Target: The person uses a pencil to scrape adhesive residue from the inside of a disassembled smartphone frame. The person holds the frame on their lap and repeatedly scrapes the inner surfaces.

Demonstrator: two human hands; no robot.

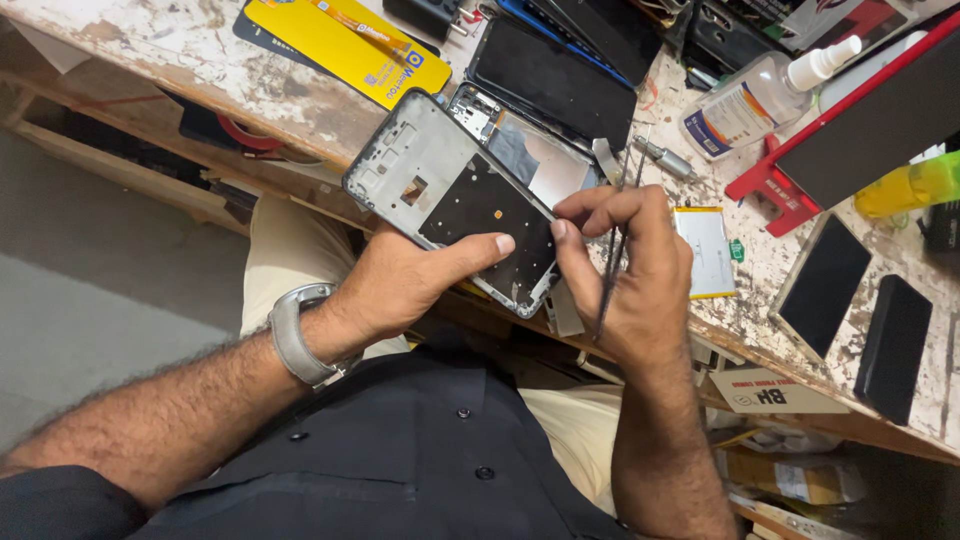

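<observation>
A dark, near-black shirt (400, 470) with small round dark buttons is seen across the lower middle of the frame, its sleeves ending above the elbows. A grey watch (292, 335) with a smooth band is worn at lower left. Hairy forearms are shown bare. Beige trousers (285, 255) are glimpsed at centre, beneath the shirt.

Opened phone frame (450, 195), dark grey with a black inner plate and small cutouts, tilted over the bench edge, gripped from below with a thumb across its face. Thin black tweezers (612, 250), pinched between fingers, standing nearly upright just beside the frame's lower right edge.
</observation>
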